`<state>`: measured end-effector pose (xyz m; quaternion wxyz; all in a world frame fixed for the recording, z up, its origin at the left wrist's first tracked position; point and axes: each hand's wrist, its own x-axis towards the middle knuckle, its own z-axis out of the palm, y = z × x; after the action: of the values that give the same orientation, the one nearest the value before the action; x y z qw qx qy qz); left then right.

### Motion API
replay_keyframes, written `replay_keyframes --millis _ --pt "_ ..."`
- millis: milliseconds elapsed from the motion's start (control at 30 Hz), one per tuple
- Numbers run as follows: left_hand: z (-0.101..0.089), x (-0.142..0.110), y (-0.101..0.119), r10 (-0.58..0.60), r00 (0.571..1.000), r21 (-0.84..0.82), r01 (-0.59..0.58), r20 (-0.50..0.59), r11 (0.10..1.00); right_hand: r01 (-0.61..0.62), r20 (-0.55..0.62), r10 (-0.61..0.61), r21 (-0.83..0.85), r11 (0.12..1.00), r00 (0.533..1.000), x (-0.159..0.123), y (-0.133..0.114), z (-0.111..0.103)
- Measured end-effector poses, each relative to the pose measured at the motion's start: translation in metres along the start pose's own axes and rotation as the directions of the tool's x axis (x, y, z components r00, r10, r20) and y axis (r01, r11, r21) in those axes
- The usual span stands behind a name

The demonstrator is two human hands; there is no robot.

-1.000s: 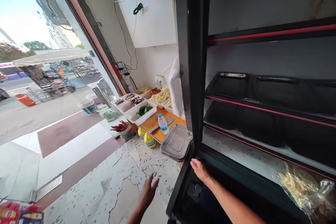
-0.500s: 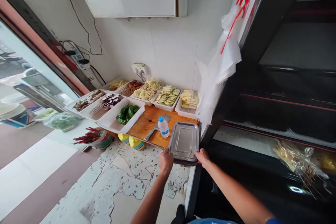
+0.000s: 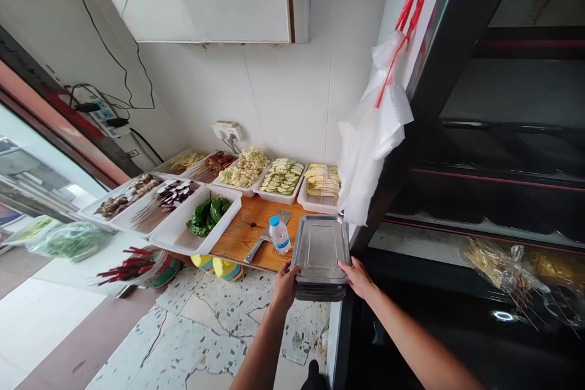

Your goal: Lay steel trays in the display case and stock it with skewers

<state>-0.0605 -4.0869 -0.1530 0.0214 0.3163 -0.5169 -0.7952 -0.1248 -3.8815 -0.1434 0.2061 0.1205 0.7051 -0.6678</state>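
Observation:
A stack of rectangular stainless steel trays (image 3: 322,250) is held between my two hands at the right end of the wooden board. My left hand (image 3: 284,286) grips the near left corner, thumb on the rim. On the right side, my right hand (image 3: 359,277) has its thumb on the rim and its other fingers against the edge. The undersides of the stack and some fingertips are hidden. Just left of the trays stands a water bottle (image 3: 279,236) with a blue cap. Behind it a cleaver (image 3: 267,235) lies flat on the wooden board (image 3: 247,219).
White trays hold green peppers (image 3: 209,214), skewered zucchini slices (image 3: 282,175) and other skewers. Plastic bags (image 3: 365,152) hang above the trays. A black rack (image 3: 457,195) stands close on the right. Yellow containers (image 3: 227,269) sit under the board; a tub of red-tipped sticks (image 3: 159,268) is left.
The view has shifted, with the counter items farther left. More of the stack's near edge shows below the top tray. Both hands keep their hold on its sides.

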Motion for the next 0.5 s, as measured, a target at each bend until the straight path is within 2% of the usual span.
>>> replay_keyframes --millis 67,167,267,400,433,500 --pt "-0.002 -0.01 0.007 -0.046 0.995 -0.123 0.057 0.092 0.991 -0.023 0.076 0.016 0.099 0.995 0.997 -0.014 -0.001 -0.006" --pt "-0.009 -0.026 0.016 -0.15 0.964 -0.201 0.196 0.221 0.96 -0.059 0.198 0.024 0.169 0.984 0.98 -0.041 0.002 -0.017" --pt "-0.017 -0.046 0.015 -0.243 0.926 -0.234 0.315 0.29 0.92 0.014 0.228 -0.04 0.114 0.993 0.973 -0.074 0.009 -0.025" --pt "-0.028 -0.079 -0.009 -0.412 0.82 -0.272 0.534 0.398 0.8 0.173 0.188 -0.158 -0.067 0.983 0.969 -0.121 0.018 -0.034" --pt "-0.033 -0.089 -0.017 -0.421 0.82 -0.275 0.539 0.388 0.796 0.178 0.184 -0.156 -0.11 0.978 0.97 -0.132 0.02 -0.035" --pt "-0.044 -0.111 -0.036 -0.396 0.86 -0.276 0.486 0.322 0.829 0.15 0.177 -0.116 -0.195 0.969 0.977 -0.152 0.027 -0.039"
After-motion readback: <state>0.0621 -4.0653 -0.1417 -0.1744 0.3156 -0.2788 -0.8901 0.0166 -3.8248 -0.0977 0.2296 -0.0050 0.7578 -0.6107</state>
